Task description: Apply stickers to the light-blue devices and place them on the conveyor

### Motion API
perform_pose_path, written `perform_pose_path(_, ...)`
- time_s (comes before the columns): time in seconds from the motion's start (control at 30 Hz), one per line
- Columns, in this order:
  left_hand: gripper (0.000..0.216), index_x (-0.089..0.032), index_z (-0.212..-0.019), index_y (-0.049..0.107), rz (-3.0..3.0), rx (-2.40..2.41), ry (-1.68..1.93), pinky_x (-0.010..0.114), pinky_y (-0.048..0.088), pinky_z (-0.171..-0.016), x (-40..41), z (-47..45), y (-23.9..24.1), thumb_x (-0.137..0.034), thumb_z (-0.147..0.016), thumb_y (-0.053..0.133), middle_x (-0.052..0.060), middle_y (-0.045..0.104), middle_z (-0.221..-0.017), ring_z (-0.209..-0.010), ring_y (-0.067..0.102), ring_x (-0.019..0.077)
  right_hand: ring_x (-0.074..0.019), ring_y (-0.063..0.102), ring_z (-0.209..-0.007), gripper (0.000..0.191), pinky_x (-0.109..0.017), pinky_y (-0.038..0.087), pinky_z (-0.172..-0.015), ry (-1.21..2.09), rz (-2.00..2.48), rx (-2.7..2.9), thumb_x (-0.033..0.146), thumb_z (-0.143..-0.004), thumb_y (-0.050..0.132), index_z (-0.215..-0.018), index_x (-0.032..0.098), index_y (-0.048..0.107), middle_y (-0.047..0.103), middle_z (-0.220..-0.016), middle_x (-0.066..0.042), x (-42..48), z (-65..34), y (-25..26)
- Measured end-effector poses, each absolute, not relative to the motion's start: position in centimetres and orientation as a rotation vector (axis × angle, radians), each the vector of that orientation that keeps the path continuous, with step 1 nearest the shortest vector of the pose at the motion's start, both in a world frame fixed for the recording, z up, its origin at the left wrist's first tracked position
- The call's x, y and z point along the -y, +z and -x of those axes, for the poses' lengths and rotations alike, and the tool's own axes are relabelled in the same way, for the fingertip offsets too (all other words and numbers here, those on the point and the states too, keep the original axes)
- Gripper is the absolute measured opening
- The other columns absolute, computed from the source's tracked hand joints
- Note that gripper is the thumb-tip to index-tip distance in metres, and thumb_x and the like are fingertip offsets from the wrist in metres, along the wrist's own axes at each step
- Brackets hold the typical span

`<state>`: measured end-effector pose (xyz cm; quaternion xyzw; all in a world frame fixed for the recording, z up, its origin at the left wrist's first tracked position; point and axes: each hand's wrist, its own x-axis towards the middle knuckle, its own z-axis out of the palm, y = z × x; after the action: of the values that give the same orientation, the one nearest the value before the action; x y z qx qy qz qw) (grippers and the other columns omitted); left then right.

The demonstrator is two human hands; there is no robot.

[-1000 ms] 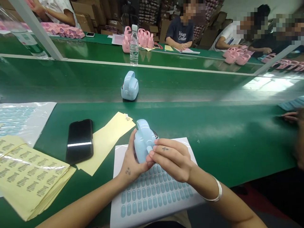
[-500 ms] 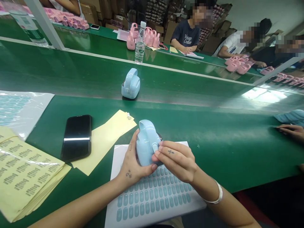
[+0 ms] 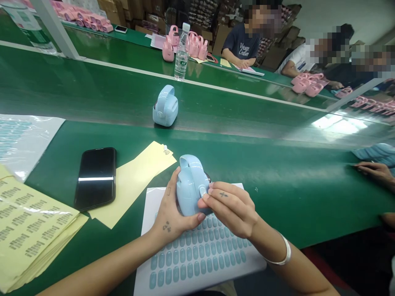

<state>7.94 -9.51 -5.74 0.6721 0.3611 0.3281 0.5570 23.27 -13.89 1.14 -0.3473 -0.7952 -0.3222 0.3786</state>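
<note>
My left hand (image 3: 173,209) is wrapped round a light-blue plastic device (image 3: 189,185) with an arched carrying handle, its thumb low on the near side. Against the rounded lower end of that handle press the fingertips of my right hand (image 3: 233,207), pinched together. Whether something small sits between them is hidden. Beneath both hands lies a white sheet (image 3: 197,255) bearing rows of oval blue-green stickers. A second light-blue device (image 3: 166,107) of the same shape stands upright beyond, its handle raised.
Left of the sheet are a black phone (image 3: 96,179), yellow paper strips (image 3: 132,183) and a stack of yellow label sheets (image 3: 33,230). A water bottle (image 3: 182,53) stands beyond the second device. Another person's hand (image 3: 375,170) is at the right edge. People sit across the green table.
The view has shifted slightly, so the phone, papers and second device appear further left. Both hands keep their places on the held device, with my right fingers barely moved.
</note>
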Motion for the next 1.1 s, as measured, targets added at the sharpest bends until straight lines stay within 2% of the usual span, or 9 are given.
perform_pose_path(0.23, 0.106, -0.023, -0.138, 0.017, -1.561, -0.841, 0.750, 0.060, 0.027, -0.099, 9.4, -7.9, -5.5, -0.060, -0.052, 0.068, 0.016, 0.035, -0.136, -0.122, 0.037, 0.0386, -0.0149, 0.062, -0.067, 0.004, -0.025, 0.061, -0.065, -0.754, 0.917, 2.097, 0.004, -0.074, 0.066, -0.071, 0.005, 0.064, 0.060, -0.066, -0.004, 13.8, -23.4, 1.4)
perform_pose_path(0.4, 0.104, -0.024, -0.138, 0.018, -1.537, -0.838, 0.750, 0.059, 0.025, -0.101, 9.4, -7.9, -5.3, -0.057, -0.053, 0.069, 0.015, 0.033, -0.138, -0.125, 0.034, 0.0379, -0.0162, 0.060, -0.073, 0.002, -0.027, 0.059, -0.061, -0.517, 1.005, 2.003, 0.006, -0.077, 0.064, -0.076, 0.006, 0.063, 0.060, -0.068, -0.006, 14.0, -23.2, 1.3)
perform_pose_path(0.47, 0.104, -0.024, -0.138, 0.018, -1.522, -0.842, 0.760, 0.058, 0.027, -0.101, 9.4, -8.0, -5.3, -0.055, -0.053, 0.070, 0.015, 0.034, -0.138, -0.125, 0.035, 0.0377, -0.0176, 0.060, -0.079, 0.010, -0.030, 0.059, -0.067, -0.464, 1.011, 2.048, 0.012, -0.083, 0.057, -0.078, 0.005, 0.063, 0.061, -0.072, -0.008, 14.3, -23.3, 1.3)
perform_pose_path(0.6, 0.105, -0.021, -0.137, 0.017, -1.493, -0.829, 0.741, 0.057, 0.030, -0.100, 9.4, -8.0, -5.1, -0.056, -0.053, 0.070, 0.016, 0.036, -0.137, -0.123, 0.038, 0.0373, -0.0274, 0.055, -0.097, 0.043, -0.041, 0.055, -0.075, -0.504, 1.108, 2.131, 0.040, -0.092, 0.040, -0.090, 0.004, 0.064, 0.062, -0.089, -0.013, 15.3, -23.4, 1.4)
perform_pose_path(0.73, 0.100, -0.021, -0.136, 0.020, -1.473, -0.776, 0.774, 0.056, 0.031, -0.099, 9.0, -7.8, -4.7, -0.059, -0.056, 0.067, 0.015, 0.039, -0.134, -0.122, 0.038, 0.0370, -0.0305, 0.048, -0.110, 0.051, -0.046, 0.049, -0.082, -0.493, 1.246, 2.197, 0.051, -0.092, 0.031, -0.106, 0.011, 0.061, 0.056, -0.111, -0.014, 16.8, -24.0, 1.8)
perform_pose_path(0.83, 0.098, -0.021, -0.135, 0.023, -1.439, -0.726, 0.789, 0.053, 0.037, -0.097, 8.6, -7.6, -4.6, -0.059, -0.057, 0.067, 0.013, 0.044, -0.129, -0.119, 0.042, 0.0359, -0.0248, 0.054, -0.104, 0.044, -0.045, 0.049, -0.084, -0.342, 1.241, 2.101, 0.044, -0.093, 0.034, -0.112, 0.011, 0.056, 0.053, -0.111, -0.015, 18.8, -25.4, 1.8)
perform_pose_path(0.93, 0.094, -0.022, -0.133, 0.030, -1.272, -0.657, 0.760, 0.049, 0.042, -0.094, 8.0, -7.3, -4.5, -0.058, -0.056, 0.068, 0.011, 0.049, -0.124, -0.115, 0.046, 0.0348, -0.0194, 0.060, -0.092, 0.025, -0.036, 0.053, -0.077, -0.194, 1.323, 1.938, 0.021, -0.089, 0.050, -0.112, 0.011, 0.055, 0.060, -0.094, -0.010, 21.9, -27.3, 0.5)
perform_pose_path(1.0, 0.093, -0.024, -0.131, 0.035, -1.089, -0.610, 0.698, 0.048, 0.045, -0.091, 7.7, -7.1, -4.1, -0.061, -0.052, 0.068, 0.010, 0.052, -0.122, -0.115, 0.046, 0.0357, -0.0178, 0.062, -0.089, 0.021, -0.032, 0.056, -0.075, -0.054, 1.442, 1.906, 0.010, -0.084, 0.054, -0.105, 0.013, 0.058, 0.063, -0.087, -0.007, 24.5, -28.4, -1.2)
perform_pose_path(1.1, 0.096, -0.029, -0.129, 0.038, -0.907, -0.544, 0.631, 0.048, 0.049, -0.086, 7.2, -6.9, -2.9, -0.074, -0.048, 0.061, 0.008, 0.052, -0.122, -0.121, 0.040, 0.0370, -0.0187, 0.061, -0.098, 0.014, -0.032, 0.056, -0.080, 0.199, 1.660, 1.858, 0.011, -0.085, 0.054, -0.097, 0.013, 0.060, 0.065, -0.092, -0.009, 28.5, -29.1, -3.8)
